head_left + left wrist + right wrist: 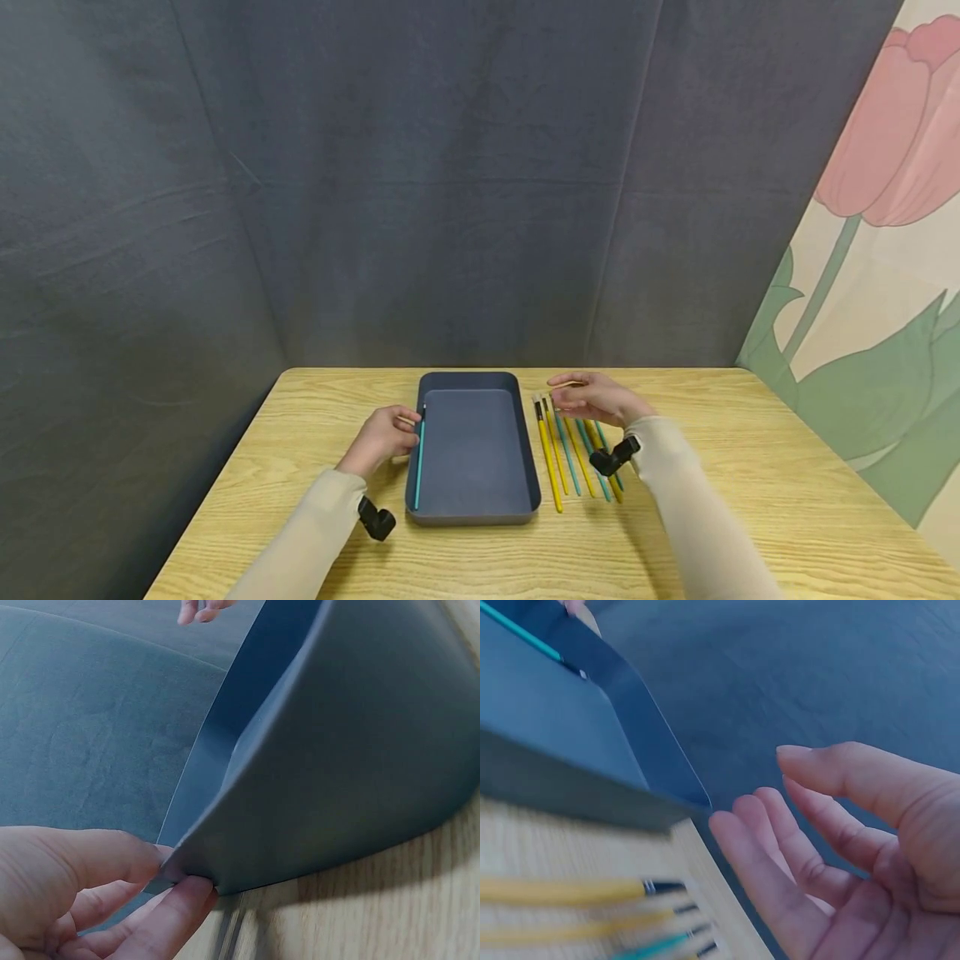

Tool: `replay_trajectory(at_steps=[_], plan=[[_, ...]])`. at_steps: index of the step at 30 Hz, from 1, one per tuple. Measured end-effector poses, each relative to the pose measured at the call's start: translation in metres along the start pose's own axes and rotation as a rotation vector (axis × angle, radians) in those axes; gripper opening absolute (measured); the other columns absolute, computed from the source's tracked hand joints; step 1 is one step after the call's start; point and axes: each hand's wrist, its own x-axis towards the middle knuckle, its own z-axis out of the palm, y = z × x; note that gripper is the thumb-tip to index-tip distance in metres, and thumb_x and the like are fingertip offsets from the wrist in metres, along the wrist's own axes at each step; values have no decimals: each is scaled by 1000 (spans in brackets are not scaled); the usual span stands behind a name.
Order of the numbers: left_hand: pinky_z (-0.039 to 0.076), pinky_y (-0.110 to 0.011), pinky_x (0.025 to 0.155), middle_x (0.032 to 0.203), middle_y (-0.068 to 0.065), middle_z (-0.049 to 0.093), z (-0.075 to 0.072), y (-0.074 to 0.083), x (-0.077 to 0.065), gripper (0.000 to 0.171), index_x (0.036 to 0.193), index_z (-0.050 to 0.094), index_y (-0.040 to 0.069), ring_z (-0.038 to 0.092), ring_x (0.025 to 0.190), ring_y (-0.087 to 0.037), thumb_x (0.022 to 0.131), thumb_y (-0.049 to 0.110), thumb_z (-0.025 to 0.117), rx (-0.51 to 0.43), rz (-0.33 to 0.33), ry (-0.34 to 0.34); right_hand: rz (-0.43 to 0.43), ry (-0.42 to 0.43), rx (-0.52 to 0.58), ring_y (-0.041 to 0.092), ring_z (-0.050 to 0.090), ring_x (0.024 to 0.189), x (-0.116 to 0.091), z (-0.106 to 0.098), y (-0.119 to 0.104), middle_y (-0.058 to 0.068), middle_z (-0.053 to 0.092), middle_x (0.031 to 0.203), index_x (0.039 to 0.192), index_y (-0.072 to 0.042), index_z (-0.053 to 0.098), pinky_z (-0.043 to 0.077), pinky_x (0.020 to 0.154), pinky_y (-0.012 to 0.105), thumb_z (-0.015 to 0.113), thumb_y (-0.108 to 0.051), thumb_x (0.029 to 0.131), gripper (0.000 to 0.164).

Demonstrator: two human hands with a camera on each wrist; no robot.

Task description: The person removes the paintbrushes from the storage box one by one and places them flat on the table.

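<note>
A dark grey-blue rectangular tray (476, 454) stands on the table, with one teal paintbrush (420, 467) lying inside along its left wall. My left hand (386, 435) pinches the tray's left rim between thumb and fingers; the left wrist view shows the tray wall (322, 772) close up at that grip. To the right of the tray, yellow paintbrushes (550, 458) and teal paintbrushes (572, 463) lie side by side, bristles away from me. Over their far ends hovers my right hand (596, 397), fingers spread and nothing between them. That hand and its wrist camera hide parts of several brushes.
The wooden table (690, 483) extends on both sides of the tray. A dark curtain (465, 183) hangs behind its far edge. At the right is a wall hanging (862, 275) with a pink tulip. Black cameras sit on both wrists.
</note>
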Motion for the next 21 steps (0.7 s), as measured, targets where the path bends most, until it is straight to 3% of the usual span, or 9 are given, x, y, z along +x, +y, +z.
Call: replay_trajectory(at_steps=[8,13,21], plan=[[57,-31,66,100,-19,60,0,-1,2,36,114,62,-6,61,78,-20,79,-12,66,-7,6,13,13,6,53,14,66,90,20,43,-7,5,63,103,135,11,39,51,96,42,53,-1,96,43],[57,-31,65,98,-18,60,0,-1,1,35,113,62,-6,60,77,-19,78,-13,65,-20,10,15,22,-10,43,18,66,92,33,70,-10,4,62,98,128,6,46,51,96,42,56,-3,96,34],[57,-33,66,98,-19,59,0,1,-1,36,113,61,-8,60,77,-20,78,-13,65,-21,25,14,45,-26,41,15,67,84,53,113,-18,4,64,94,125,7,50,53,94,42,54,0,96,30]])
